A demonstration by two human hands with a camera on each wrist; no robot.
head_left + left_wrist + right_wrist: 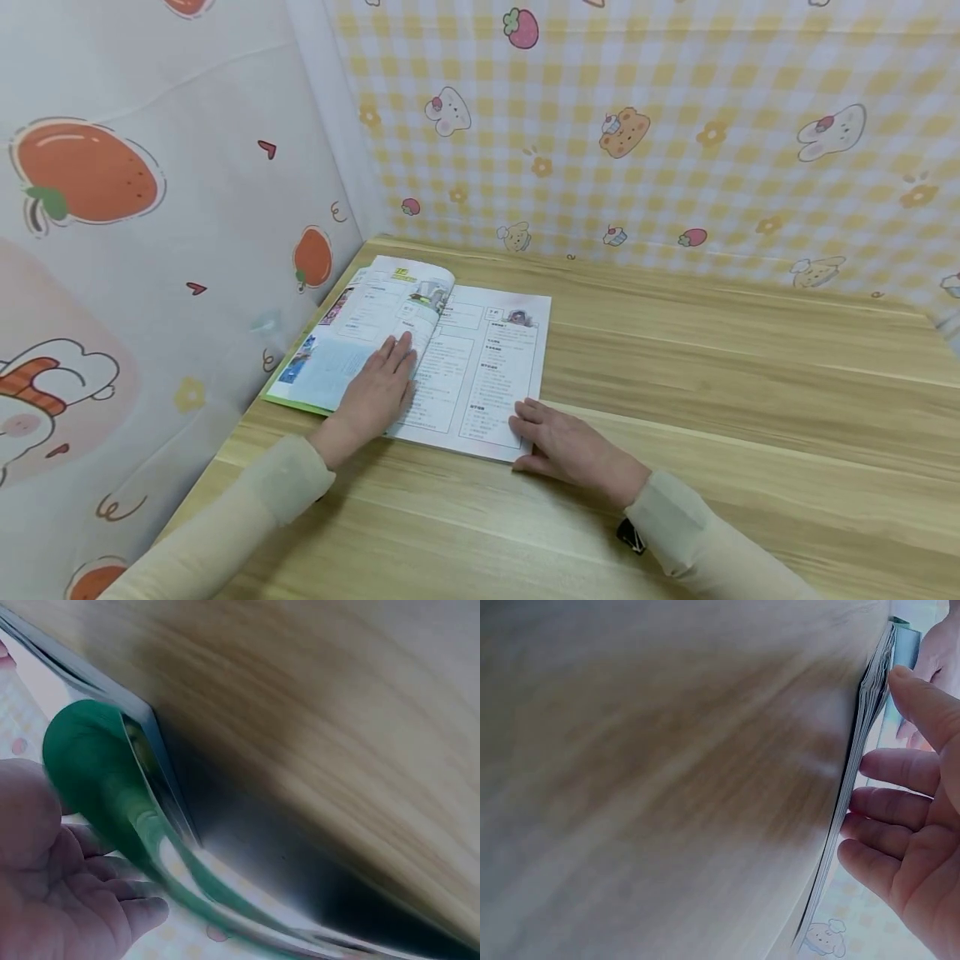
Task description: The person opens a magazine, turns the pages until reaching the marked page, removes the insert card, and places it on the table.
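Yellow-and-white checked cloth [675,75] with cartoon animals and strawberries backs a wood-grain table [735,392], and a paperback textbook [498,367] lies open toward the table's left end, one leaf bowed up beside the gutter. Across its left-hand pages the left hand [375,392] lies flat, fingers extended. At the right page's lower outer corner the right hand [573,446] rests its lightly bent fingertips, thumb held apart, its grip loose.

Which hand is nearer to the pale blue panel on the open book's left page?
The left hand. It overlaps the pale blue panel at the right side in the head view. The right hand is farther, at the outer edge of the right page.
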